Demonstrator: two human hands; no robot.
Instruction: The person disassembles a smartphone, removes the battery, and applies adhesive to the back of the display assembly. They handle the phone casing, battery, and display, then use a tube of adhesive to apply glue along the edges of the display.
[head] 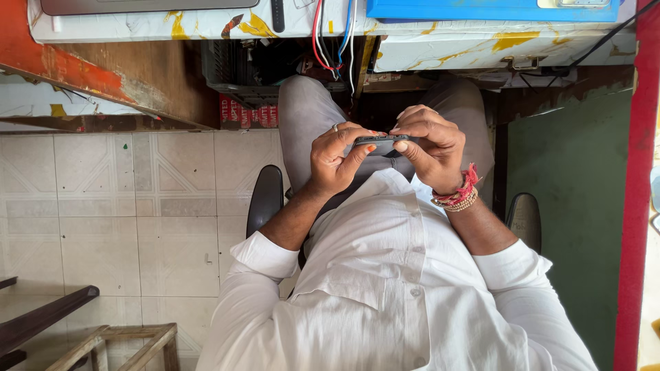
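Both hands pinch the slim dark phone (380,144) by its edges: left hand (337,161), right hand (430,148). Looks light, rigid, probably slick; long edges seem safest

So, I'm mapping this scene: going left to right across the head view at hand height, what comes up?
Tiled floor → left hand → dark phone → right hand → green wall → red post.

**White, Grey and a Flash of Red**

White shirt (385,275), grey trousers (306,113). The phone (380,144) showed dark grey-black. Red and beige bracelets (459,196) ringed one wrist. The countertop (440,41) was white marble veined yellow; the floor tiles (137,206) pale cream, patterned.
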